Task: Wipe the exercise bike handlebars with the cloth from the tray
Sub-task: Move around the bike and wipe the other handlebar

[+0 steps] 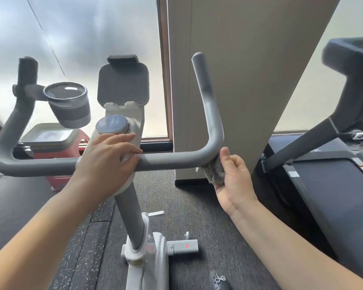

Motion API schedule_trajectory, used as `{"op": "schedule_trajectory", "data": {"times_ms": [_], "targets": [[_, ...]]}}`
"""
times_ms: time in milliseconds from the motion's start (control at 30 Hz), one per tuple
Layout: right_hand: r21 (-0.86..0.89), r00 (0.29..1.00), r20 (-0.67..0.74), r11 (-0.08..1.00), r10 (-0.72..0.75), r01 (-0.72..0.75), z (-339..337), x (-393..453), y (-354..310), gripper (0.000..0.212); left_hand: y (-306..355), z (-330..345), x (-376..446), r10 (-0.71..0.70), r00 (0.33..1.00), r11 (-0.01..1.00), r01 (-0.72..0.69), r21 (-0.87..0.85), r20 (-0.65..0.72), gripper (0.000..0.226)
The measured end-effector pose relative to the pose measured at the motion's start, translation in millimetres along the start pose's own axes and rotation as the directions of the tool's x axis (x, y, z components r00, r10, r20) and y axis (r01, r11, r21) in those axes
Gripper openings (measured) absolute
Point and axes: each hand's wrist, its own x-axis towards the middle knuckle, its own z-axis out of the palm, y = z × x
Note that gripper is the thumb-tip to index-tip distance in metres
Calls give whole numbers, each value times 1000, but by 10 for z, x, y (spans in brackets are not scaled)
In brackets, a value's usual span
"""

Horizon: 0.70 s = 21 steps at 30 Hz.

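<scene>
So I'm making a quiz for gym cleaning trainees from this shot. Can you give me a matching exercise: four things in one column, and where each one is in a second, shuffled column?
Things
1. cloth
2. left hand
3. cup holder
4. tray

Places
A. on the red stool behind the bike
B. clamped to the left upright of the handlebars
C. pressed under the right bend of the bar by the right hand
D. resting on the bar at its centre, below the round display

Pairs: 1-C, 2-D, 3-B, 4-A

No legible text anywhere (treadmill (331, 197) stickers too blurred)
</scene>
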Motion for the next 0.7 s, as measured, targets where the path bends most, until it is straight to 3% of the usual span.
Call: {"op": "schedule_trajectory", "data": {"times_ms": [533, 633, 700], "targets": [[-68, 962, 151, 974, 226, -218, 217, -273, 423, 22, 9, -23, 2, 2, 1000, 1000, -2, -24, -4, 15], [-90, 955, 179, 970, 238, -225, 296, -240, 463, 30, -3, -16, 4, 3, 1000, 999, -3, -32, -6, 13], [-64, 951, 218, 976, 218, -209, 358, -221, 524, 47, -1, -16, 1, -3, 1000, 999, 3, -36, -11, 13]]}}
